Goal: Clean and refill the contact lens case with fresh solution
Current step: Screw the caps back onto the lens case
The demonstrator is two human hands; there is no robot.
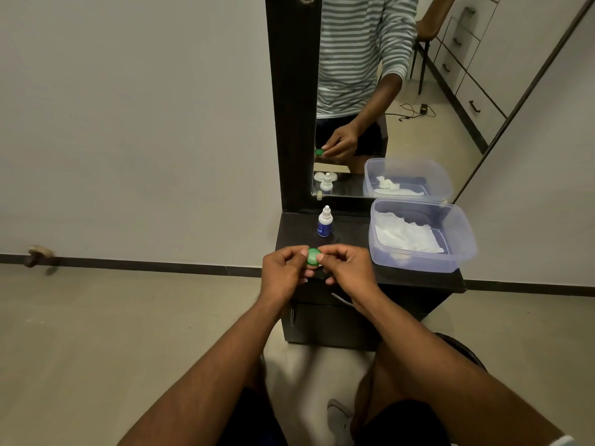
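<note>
Above the front edge of the dark wooden dresser top [354,233], the round green plastic lens-case cap [313,256] sat pinched between both hands: the left hand [285,272] and right hand [349,268] had thumbs and forefingers clamped on its rim. A small white-and-blue solution bottle [324,222] stood just behind.

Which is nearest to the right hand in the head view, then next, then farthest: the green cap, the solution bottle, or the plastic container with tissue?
1. Green cap: pinched at the fingertips of the right hand and the left hand.
2. Solution bottle: upright on the dark cabinet top, just behind the hands.
3. Plastic container: off to the right, tissue inside.
</note>
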